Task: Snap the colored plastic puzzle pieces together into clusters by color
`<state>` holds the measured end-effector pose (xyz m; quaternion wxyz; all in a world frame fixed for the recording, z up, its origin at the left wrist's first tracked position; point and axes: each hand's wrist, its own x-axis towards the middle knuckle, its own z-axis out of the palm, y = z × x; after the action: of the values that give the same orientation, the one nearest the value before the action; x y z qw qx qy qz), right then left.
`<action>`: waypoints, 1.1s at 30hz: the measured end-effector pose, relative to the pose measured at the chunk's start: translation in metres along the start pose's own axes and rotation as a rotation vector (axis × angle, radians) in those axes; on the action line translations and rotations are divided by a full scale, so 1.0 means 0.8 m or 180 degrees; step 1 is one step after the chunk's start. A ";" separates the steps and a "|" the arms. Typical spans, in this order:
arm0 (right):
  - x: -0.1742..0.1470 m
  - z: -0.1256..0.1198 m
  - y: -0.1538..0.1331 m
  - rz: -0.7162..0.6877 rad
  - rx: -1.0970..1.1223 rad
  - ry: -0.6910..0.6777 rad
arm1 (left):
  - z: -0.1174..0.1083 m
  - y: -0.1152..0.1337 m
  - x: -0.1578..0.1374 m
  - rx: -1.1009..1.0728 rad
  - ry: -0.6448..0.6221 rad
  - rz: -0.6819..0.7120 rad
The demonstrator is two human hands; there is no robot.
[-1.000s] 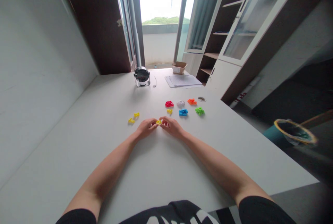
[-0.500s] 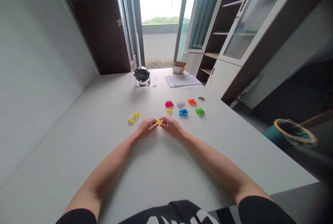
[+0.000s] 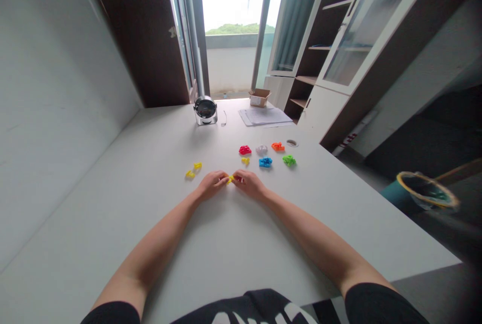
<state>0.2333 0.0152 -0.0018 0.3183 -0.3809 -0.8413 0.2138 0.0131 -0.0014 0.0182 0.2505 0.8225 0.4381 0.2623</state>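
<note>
Evidently, in the head view, the left hand (image 3: 213, 183) and the right hand (image 3: 248, 184) pinch a small yellow piece (image 3: 230, 179) between them, fingertips clamped on it, near the middle of the table (image 3: 229, 248). Uneven pressure could make it spring loose, and fingers covering most of it might hide a crooked hold. A careless sideways sweep could scatter the two yellow pieces (image 3: 190, 175) left of the left hand. The tabletop looks white and smooth, so a dropped bit may skid. Beyond the hands lie coloured pieces (image 3: 265, 162); farther back, papers (image 3: 265, 117) and a cardboard box (image 3: 259, 98). A cupboard (image 3: 329, 98) and a bin (image 3: 399, 196) stand to the right.
</note>
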 end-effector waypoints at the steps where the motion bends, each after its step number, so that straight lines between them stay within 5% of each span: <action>1: 0.000 0.000 0.000 0.0003 0.0000 -0.0001 | 0.000 0.001 0.000 0.0024 0.0007 0.0017; 33: -0.001 0.004 0.003 0.0123 0.0169 0.0052 | 0.003 -0.002 -0.001 0.0233 0.0082 -0.0078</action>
<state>0.2330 0.0158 -0.0056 0.3310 -0.3903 -0.8252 0.2390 0.0137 -0.0016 0.0152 0.2178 0.8222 0.4606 0.2536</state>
